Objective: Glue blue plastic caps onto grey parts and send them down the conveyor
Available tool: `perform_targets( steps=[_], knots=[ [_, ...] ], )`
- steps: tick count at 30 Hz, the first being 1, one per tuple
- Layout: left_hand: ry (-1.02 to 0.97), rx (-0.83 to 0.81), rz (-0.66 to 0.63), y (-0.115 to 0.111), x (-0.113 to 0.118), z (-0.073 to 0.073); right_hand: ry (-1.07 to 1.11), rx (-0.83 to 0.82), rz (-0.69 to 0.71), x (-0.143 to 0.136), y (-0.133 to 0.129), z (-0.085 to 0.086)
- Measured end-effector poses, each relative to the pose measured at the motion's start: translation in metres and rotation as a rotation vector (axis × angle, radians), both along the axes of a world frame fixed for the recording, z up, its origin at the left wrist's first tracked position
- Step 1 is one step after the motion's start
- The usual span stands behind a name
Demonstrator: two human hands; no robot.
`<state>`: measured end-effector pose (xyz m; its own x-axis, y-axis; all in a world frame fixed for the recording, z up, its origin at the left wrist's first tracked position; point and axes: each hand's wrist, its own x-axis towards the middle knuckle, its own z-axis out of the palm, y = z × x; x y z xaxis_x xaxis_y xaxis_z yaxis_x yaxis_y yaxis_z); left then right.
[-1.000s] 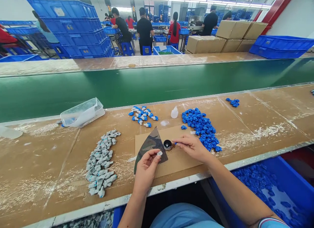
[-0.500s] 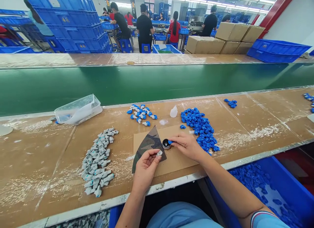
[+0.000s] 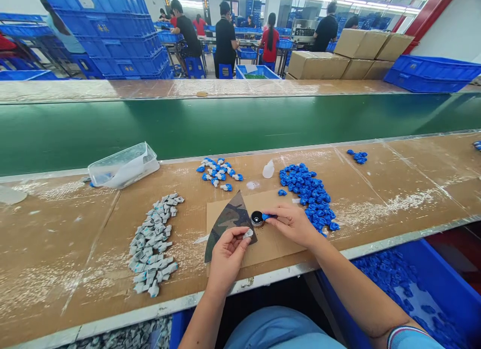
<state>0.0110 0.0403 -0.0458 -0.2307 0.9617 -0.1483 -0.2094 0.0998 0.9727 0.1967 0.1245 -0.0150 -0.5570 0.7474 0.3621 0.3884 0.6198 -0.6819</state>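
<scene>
"How are the hands occupied?"

"A grey piece [image 3: 247, 234] is pinched in the half-curled left hand [image 3: 228, 253]; a blue piece [image 3: 266, 217] is pinched by the right hand [image 3: 295, 226], at the round black cup [image 3: 257, 219]. Contact there cannot be told."

"And beyond?"

"Blue-and-white pieces [image 3: 219, 172] are scattered; past them a green belt [image 3: 225, 121] is seen, then stacked blue crates [image 3: 120, 41]."

A brown-topped workbench [image 3: 376, 199] carries a cardboard sheet [image 3: 280, 251] beneath a worker's left hand [image 3: 227, 254] and right hand [image 3: 295, 225], with grey pieces [image 3: 155, 241] heaped left of both, blue-and-white pieces [image 3: 218, 175] and a clear tub [image 3: 126, 168] beyond the left, and blue pieces [image 3: 311, 193] piled just past the right.
</scene>
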Motion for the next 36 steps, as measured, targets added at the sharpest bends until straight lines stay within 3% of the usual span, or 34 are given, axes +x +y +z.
perform_targets(
  steps=[6, 16, 23, 28, 30, 34, 36],
  knots=[
    [-0.042, 0.004, -0.013, -0.001, 0.001, 0.001, 0.113, -0.162, 0.099, -0.015, -0.02, 0.003],
    [-0.027, 0.018, -0.094, -0.004, -0.001, 0.001, 0.081, -0.152, 0.218, -0.016, -0.015, -0.002],
    [-0.072, -0.006, -0.06, -0.003, -0.002, 0.004, 0.256, -0.256, 0.095, -0.023, -0.025, -0.017],
    [-0.008, -0.006, -0.071, 0.001, -0.006, 0.01, 0.204, -0.153, 0.138, -0.016, -0.019, -0.013],
    [0.066, 0.005, -0.011, 0.012, -0.016, 0.014, 0.112, -0.075, 0.033, -0.007, -0.005, -0.008],
    [0.282, -0.001, 0.148, 0.052, -0.041, 0.018, -0.131, 0.041, -0.359, 0.011, 0.029, -0.009],
    [0.386, -0.001, 0.187, 0.071, -0.049, 0.016, -0.235, 0.054, -0.418, 0.015, 0.042, -0.016]
  ],
)
